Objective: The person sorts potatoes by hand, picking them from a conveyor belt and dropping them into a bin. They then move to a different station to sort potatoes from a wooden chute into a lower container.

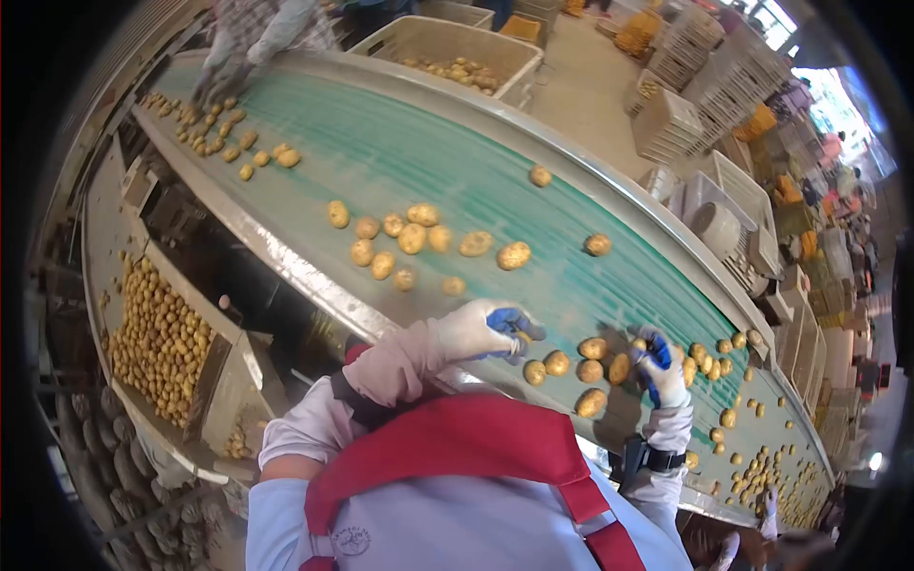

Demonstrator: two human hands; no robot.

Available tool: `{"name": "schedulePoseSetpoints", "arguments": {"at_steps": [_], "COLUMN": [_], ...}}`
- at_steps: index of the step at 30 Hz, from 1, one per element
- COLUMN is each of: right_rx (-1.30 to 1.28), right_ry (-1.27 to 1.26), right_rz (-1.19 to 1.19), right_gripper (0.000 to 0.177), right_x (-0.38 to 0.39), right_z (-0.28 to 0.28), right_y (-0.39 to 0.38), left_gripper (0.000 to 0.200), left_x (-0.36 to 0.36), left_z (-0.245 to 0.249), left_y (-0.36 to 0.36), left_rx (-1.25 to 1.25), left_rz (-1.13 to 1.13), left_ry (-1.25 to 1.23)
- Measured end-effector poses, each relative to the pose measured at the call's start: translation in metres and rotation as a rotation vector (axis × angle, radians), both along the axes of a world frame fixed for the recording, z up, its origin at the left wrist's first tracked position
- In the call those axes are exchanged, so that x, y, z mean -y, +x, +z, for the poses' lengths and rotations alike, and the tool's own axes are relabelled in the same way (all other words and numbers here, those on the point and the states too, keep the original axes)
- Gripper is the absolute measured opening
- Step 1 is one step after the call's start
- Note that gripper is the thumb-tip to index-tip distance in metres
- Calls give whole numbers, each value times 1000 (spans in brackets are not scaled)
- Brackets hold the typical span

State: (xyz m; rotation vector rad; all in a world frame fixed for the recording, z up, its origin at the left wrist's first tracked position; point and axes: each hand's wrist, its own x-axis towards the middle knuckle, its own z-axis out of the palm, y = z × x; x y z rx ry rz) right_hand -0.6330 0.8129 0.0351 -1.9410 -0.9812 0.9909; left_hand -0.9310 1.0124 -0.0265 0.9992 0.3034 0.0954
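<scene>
Both hands wear white gloves with blue palms and hover over a green conveyor belt (562, 224). My left hand (497, 328) is curled closed, and a bit of yellow potato (523, 336) shows between its fingers. My right hand (664, 364) has its fingers bent around a potato (639, 344). Between the hands lie several loose potatoes (591, 371) on the belt, brownish yellow and roundish. Past my left hand is a looser cluster of potatoes (411, 238). More potatoes (705, 360) lie just right of my right hand.
A co-worker's gloved hand (214, 86) reaches onto the belt's far left. Behind the belt's metal rail stands a crate (514, 71) of potatoes. Stacked crates (666, 128) fill the back right. A lower bin of potatoes (157, 333) is at left. Another person's hand (769, 502) is at lower right.
</scene>
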Motion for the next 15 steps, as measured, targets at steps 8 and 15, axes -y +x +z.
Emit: {"name": "schedulePoseSetpoints", "arguments": {"at_steps": [8, 15], "right_rx": [276, 311], "right_ry": [494, 544], "right_rz": [778, 771], "right_gripper": [44, 38], "right_x": [-156, -194], "right_z": [32, 8], "right_y": [-135, -160], "left_gripper": [50, 63], "left_x": [14, 32], "left_z": [-15, -49], "left_y": [-37, -70], "left_rx": [404, 804], "left_rz": [365, 424], "left_ry": [-817, -1016]}}
